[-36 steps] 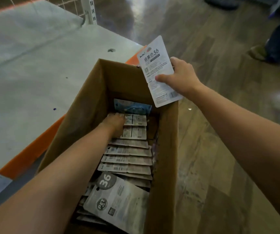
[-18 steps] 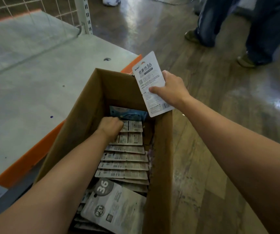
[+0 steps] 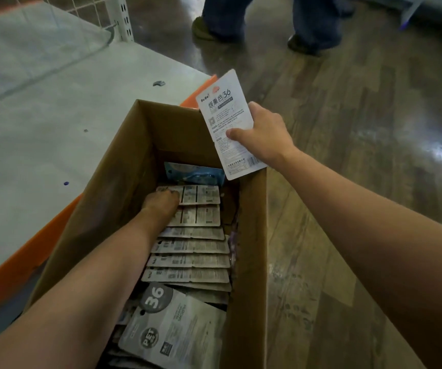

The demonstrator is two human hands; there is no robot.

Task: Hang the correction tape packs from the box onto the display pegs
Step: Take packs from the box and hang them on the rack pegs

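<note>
An open cardboard box (image 3: 124, 166) holds a row of several correction tape packs (image 3: 190, 246) lying back side up, with one blue pack (image 3: 193, 174) at the far end. Deep in the box, my left hand (image 3: 161, 203) curls its fingers on the farthest white pack (image 3: 201, 194) of the row. My right hand (image 3: 262, 134) holds a white pack (image 3: 228, 113) printed "36" upright above the box's far right corner, thumb across its back. A loose pack marked "36" and "PET" (image 3: 172, 328) lies at the near end. No display pegs are in view.
The box stands against a low grey shelf deck (image 3: 41, 129) with an orange front edge (image 3: 28, 262). A white slotted upright (image 3: 121, 20) and wire grid rise at the back left. A person's legs and shoes (image 3: 268, 25) stand on the wooden floor (image 3: 361, 129) beyond the box.
The view has tilted up, bringing the standing person's legs further into the frame. My right hand stays above the box corner with its pack. My left hand stays at the far packs.
</note>
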